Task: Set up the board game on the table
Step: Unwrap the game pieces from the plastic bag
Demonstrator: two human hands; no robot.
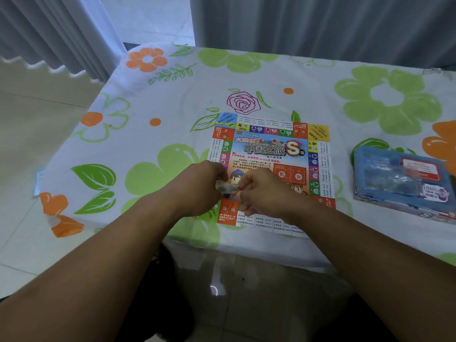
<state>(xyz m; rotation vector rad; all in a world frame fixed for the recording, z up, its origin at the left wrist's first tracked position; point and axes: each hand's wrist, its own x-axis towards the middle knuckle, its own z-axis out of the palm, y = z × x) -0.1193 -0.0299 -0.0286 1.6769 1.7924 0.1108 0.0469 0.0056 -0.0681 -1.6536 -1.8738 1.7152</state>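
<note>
A colourful paper game board (276, 149) lies flat on the table (172, 114), near its front edge. Above the board's near left part, my left hand (202, 186) and my right hand (261, 191) meet. Both pinch a small crumpled clear plastic packet (225, 186) between their fingertips. What the packet contains is hidden. At the right, a blue game box (402, 178) sits on the table with more plastic-wrapped parts inside.
The table has a white cloth with green and orange flowers. Grey curtains (320, 23) hang behind it. A tiled floor (29, 134) lies to the left, and the table's front edge runs just below my hands.
</note>
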